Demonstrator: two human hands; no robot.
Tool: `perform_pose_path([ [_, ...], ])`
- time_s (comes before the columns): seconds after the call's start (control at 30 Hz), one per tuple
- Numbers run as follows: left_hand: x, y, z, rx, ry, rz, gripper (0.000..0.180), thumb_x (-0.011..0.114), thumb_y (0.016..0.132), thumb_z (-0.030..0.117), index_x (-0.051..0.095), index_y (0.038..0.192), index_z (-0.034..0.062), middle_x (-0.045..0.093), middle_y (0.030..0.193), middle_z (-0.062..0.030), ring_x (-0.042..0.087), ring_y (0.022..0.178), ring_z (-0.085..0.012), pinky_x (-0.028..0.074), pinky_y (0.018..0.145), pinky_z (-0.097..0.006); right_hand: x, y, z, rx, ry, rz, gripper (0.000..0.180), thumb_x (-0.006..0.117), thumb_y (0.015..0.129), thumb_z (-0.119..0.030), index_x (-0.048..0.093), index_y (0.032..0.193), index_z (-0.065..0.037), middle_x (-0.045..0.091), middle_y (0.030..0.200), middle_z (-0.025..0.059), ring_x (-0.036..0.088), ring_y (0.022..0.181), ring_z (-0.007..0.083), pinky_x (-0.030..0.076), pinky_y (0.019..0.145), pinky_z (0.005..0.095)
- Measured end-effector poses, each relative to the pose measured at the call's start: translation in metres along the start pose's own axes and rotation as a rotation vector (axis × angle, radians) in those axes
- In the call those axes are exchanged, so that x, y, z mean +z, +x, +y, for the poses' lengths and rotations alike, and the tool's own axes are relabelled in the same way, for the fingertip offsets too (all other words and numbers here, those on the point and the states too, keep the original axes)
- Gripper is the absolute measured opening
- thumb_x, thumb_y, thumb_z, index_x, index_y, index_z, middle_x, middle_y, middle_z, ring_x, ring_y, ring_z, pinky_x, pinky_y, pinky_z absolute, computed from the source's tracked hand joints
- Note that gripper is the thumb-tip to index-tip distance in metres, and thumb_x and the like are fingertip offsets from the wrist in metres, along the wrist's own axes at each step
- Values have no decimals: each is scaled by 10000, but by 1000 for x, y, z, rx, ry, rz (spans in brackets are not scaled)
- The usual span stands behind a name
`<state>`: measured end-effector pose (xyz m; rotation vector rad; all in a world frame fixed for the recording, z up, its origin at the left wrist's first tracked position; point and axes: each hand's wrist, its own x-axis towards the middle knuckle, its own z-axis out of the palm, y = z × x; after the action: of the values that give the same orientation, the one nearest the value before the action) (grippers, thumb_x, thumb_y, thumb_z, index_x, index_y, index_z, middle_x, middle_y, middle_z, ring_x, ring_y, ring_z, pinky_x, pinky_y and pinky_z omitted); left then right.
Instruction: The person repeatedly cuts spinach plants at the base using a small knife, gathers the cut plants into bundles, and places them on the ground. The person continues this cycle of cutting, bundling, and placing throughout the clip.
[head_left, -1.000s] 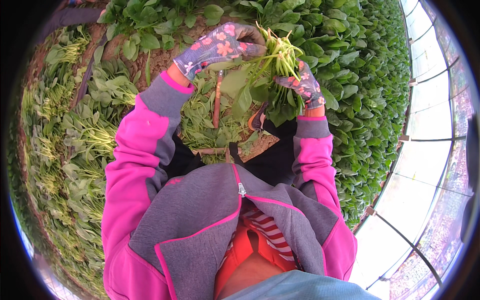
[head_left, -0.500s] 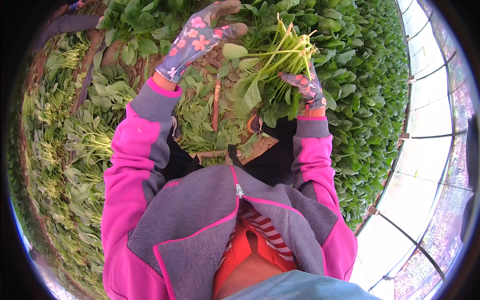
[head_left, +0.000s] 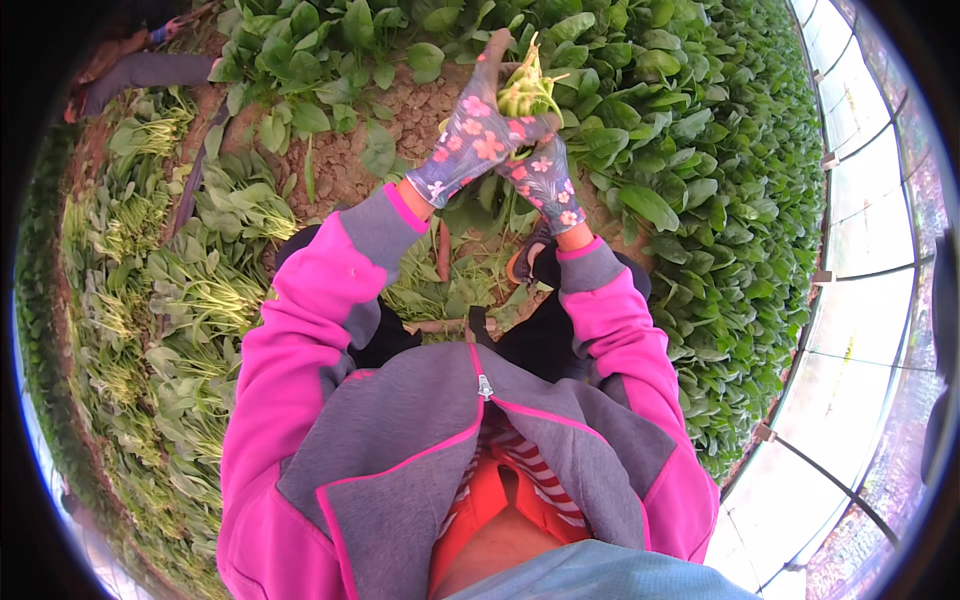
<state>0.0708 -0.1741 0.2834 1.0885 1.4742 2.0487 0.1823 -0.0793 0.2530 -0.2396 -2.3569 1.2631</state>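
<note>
Both my hands wear purple gloves with pink flowers. My left hand (head_left: 468,140) and my right hand (head_left: 545,178) are clasped together around a bunch of leafy green plants (head_left: 527,90), its pale stems sticking up above my fingers. The bunch is held over a patch of bare brown soil (head_left: 405,115). My pink and grey sleeves reach up from the lower edge.
Cut greens lie in rows (head_left: 205,290) on my left. Dense growing greens (head_left: 700,180) fill the bed ahead and to my right. A wooden-handled tool (head_left: 443,250) lies on the ground by my knees. A greenhouse wall (head_left: 870,300) curves along the right.
My hands have moved up and forward with the bunch. The left hand, which was apart and reaching left, has come over to close on the stems beside the right hand.
</note>
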Motion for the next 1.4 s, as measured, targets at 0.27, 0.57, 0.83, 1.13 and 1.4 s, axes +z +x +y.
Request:
perform_pose_path([
  [0.27,-49,18,2,107,-255,-110,918,803,756,202,230,1469,128,572,1169,-141,597,1065,-252,521,909,-397,-62,18,-54,-320,42,396,470,757,781,-170,569,1196,-51,592,1186,134,577,1094,264,456,949,401],
  [0.57,-27,5,38,105,-399,62,583,584,947,227,311,1444,88,541,1177,-150,608,980,-202,530,823,-306,-27,-22,-87,-416,-255,291,262,724,773,-88,666,1027,-62,654,958,104,605,920,280,467,797,380],
  [0.83,-78,8,71,70,-172,221,406,506,943,119,423,1338,80,590,1207,-158,604,1058,-262,536,875,-364,-26,-8,-90,-186,-150,250,168,663,819,-126,698,966,-54,676,853,115,644,808,262,492,752,354],
  [1.13,-229,-39,185,111,603,307,402,550,874,138,496,1272,114,576,1191,-127,582,1061,-291,508,876,-394,34,-5,64,409,353,-43,276,673,864,-122,651,1106,8,683,999,68,622,874,122,485,794,254],
  [1.4,-336,-61,193,-12,1604,-19,401,589,812,155,561,1212,144,564,1176,-100,563,1064,-316,484,877,-421,117,-86,189,1024,137,-408,434,671,851,-260,596,1170,24,689,987,105,651,877,188,505,771,307],
])
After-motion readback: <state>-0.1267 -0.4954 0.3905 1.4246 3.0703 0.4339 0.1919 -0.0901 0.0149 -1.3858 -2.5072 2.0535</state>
